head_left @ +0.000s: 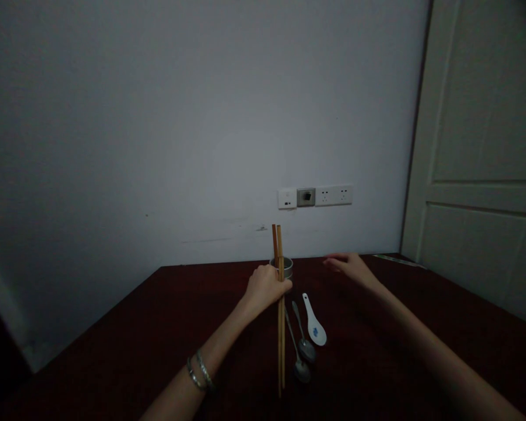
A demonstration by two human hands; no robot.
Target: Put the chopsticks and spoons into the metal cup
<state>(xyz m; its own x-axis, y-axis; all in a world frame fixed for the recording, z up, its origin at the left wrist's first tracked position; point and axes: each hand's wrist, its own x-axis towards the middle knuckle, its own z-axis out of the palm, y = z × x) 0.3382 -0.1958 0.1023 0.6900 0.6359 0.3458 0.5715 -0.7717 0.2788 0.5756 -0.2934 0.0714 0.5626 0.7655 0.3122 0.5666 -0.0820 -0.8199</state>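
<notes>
Dim light falls on a dark red table pushed against a pale wall, and the hands work near its far edge. At the middle, the left hand is closed around a pair of wooden chopsticks, gripping them a little above their midpoint; they stand upright and side by side, tops against the wall behind, lower ends down at the tabletop (whether they actually touch it is hard to tell in the gloom). Two thin bangles circle the left wrist. The right hand is off to the right, well apart from the chopsticks, open and flat with fingers stretched out to the left, holding nothing; it hovers low over the table or rests on it, I cannot tell which. Just behind the left hand sits a small metal cup, partly hidden by the fingers and the sticks. Just right of the chopsticks lie two metal spoons, bowls toward the viewer and close together, and beside them a white ceramic spoon with a blue mark in its bowl. Farther out, a row of white sockets with a grey plate in the middle is set in the wall above the cup. A cream panelled door fills the right side, and a narrow pale strip lies on the table's far right corner.
</notes>
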